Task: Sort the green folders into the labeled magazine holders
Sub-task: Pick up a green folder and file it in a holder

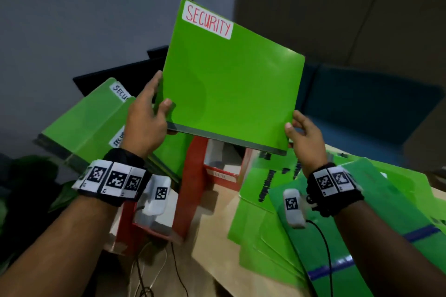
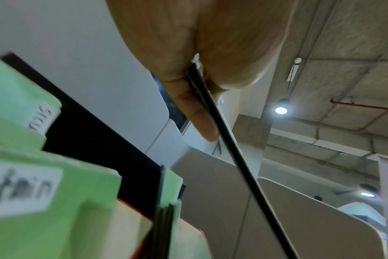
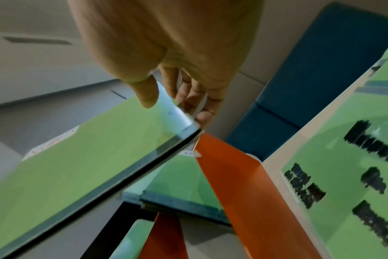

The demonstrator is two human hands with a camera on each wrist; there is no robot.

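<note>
Green folder (image 1: 231, 84) labelled SECURITY is held up in the air above the red magazine holders (image 1: 193, 176), tilted, label at its top left corner. Its left edge is pinched by the left hand (image 1: 147, 116), thumb on the front face; its lower right corner is pinched by the right hand (image 1: 304, 132), thumb in front, fingers behind. At least two red holders are seen on the desk (image 1: 217, 224); the nearer right one appears open and unfilled. Two folders marked SECURITY (image 1: 91, 123) are seen standing at left, leaning back; which holder contains them cannot be told. A fanned pile of green folders (image 1: 313, 224) lies on the desk at right, count unclear.
</note>
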